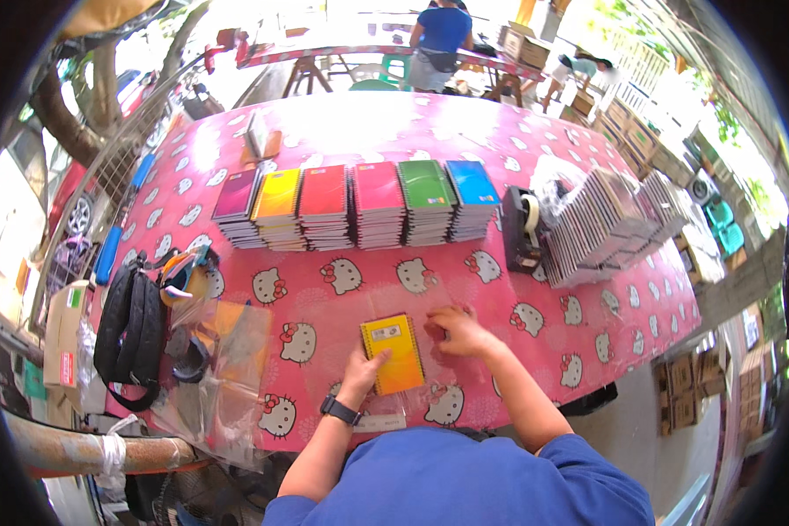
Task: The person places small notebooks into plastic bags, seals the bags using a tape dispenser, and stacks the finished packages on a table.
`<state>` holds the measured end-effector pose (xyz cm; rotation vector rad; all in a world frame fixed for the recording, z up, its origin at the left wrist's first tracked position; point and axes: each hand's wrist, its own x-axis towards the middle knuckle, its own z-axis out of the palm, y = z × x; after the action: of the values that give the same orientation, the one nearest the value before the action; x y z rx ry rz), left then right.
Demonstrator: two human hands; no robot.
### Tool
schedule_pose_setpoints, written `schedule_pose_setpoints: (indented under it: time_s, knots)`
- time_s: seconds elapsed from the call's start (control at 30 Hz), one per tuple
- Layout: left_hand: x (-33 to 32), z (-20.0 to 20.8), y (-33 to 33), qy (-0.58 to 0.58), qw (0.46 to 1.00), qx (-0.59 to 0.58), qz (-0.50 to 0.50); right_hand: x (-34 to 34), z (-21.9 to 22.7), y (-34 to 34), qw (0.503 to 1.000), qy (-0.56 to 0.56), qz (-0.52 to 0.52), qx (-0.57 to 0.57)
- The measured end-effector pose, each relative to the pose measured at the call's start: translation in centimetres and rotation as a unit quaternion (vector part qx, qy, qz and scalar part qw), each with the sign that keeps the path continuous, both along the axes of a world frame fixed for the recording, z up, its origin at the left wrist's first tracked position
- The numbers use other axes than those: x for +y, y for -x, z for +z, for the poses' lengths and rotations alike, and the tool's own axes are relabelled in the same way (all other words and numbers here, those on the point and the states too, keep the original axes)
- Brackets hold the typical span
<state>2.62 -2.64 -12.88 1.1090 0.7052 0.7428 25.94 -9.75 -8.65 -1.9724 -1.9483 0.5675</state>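
My left hand grips a yellow spiral notebook by its left edge, thumb on the cover. A thin purple edge shows under its top, so another cover may lie beneath. My right hand is just right of the notebook, low over the table, its fingers bent together; what they pinch, if anything, is too small to make out. Thin clear plastic lies about the notebook. Beyond my hands stand stacks of spiral notebooks: purple, yellow, red, pink, green and blue.
A black tape dispenser stands right of the stacks, beside rows of plastic-wrapped notebooks. At left lie a black bag and clear plastic bags. The pink patterned tablecloth covers the table. Two people work farther off, near cardboard boxes.
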Motion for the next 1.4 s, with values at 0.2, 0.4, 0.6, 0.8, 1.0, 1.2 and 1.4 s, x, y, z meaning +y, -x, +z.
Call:
schedule_pose_setpoints:
  time_s: [0.2, 0.4, 0.6, 0.8, 1.0, 1.2, 1.4]
  knots:
    - [-0.2, -1.8, -0.2, -0.025, 0.999, 0.040, 0.024, 14.1, 8.2, 3.6, 0.932, -0.358, 0.055, -0.016]
    - [-0.1, -0.9, -0.3, -0.040, 0.996, 0.075, 0.011, 25.2, 10.8, 9.4, 0.951, -0.191, 0.125, -0.207]
    - [0.1, -2.2, 0.5, -0.049, 0.992, 0.103, 0.048, 28.1, 9.3, 11.1, 0.941, -0.202, 0.105, -0.251]
    - [0.4, -1.7, 0.6, 0.000, 0.997, 0.068, 0.039, 26.2, 12.7, 6.3, 0.939, -0.333, -0.043, 0.066]
    - [0.6, -1.1, 0.3, 0.007, 1.000, 0.015, 0.014, 13.7, 16.2, 0.4, 0.961, -0.078, 0.211, 0.160]
    - [0.5, 0.6, -0.4, 0.015, 0.998, 0.058, -0.006, 9.2, 6.5, 2.9, 0.944, 0.130, 0.261, 0.151]
    - [0.2, 0.5, -0.2, -0.031, 0.997, 0.069, -0.001, 15.6, 6.4, 3.5, 0.966, -0.185, 0.176, 0.027]
